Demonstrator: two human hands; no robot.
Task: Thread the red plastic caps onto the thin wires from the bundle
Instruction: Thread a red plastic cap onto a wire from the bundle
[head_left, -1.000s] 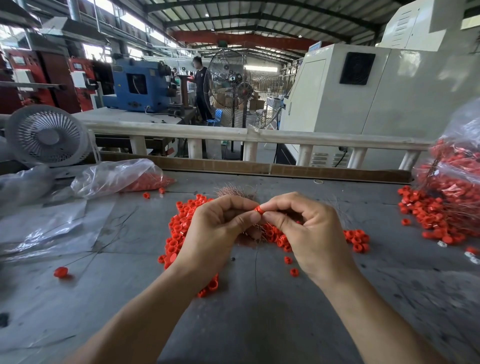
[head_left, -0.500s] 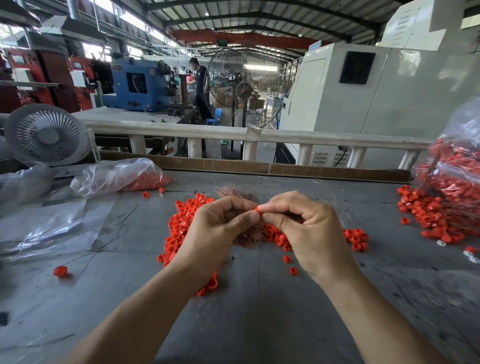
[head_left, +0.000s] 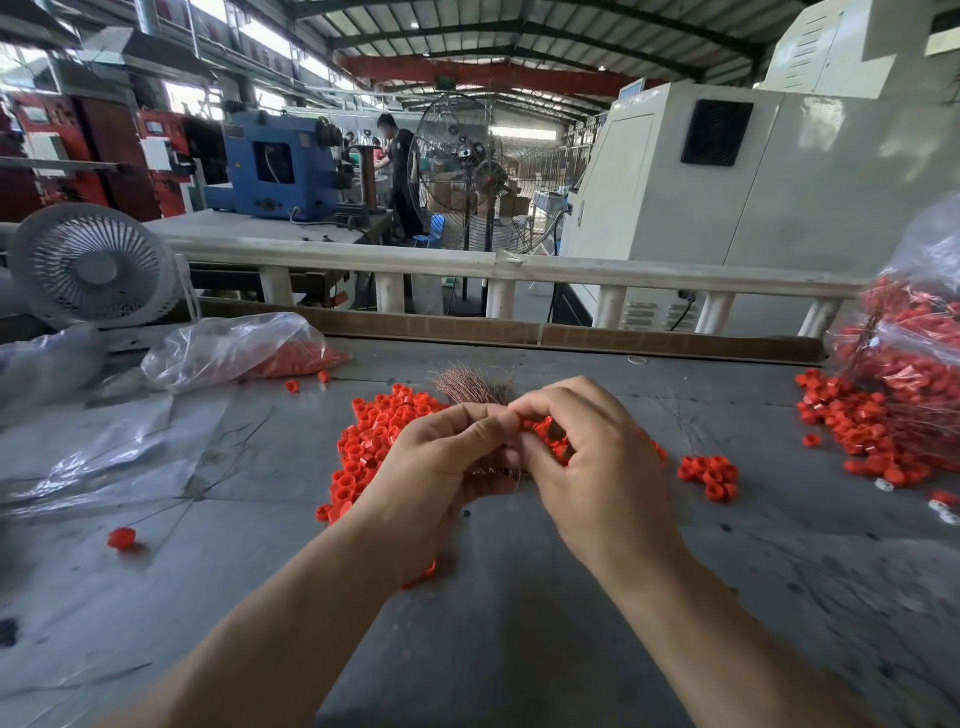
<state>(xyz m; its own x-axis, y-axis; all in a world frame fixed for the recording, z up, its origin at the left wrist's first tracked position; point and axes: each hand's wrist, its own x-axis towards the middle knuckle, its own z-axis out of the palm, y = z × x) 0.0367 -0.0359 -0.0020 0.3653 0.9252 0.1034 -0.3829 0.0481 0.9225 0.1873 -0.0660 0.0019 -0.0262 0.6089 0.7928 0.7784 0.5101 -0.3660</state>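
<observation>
Left hand (head_left: 441, 457) and right hand (head_left: 597, 467) pinch a small red plastic cap (head_left: 521, 422); clear plastic bags (head_left: 234, 348) hold more caps.

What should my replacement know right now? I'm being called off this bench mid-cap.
Left hand: fingers curled, thumb and forefinger pinched against the right hand's fingertips; what its grip holds is hidden.
Right hand: fingers curled at the same pinch point, with red showing between them, likely a cap.
Wire bundle: on the table just behind the hands.
Loose red caps: heap under and left of the hands; a smaller cluster to the right.
Done: a single cap on a wire lies at left.
Left: the heap is unthreaded; whether the current cap is on its wire cannot be seen.
</observation>
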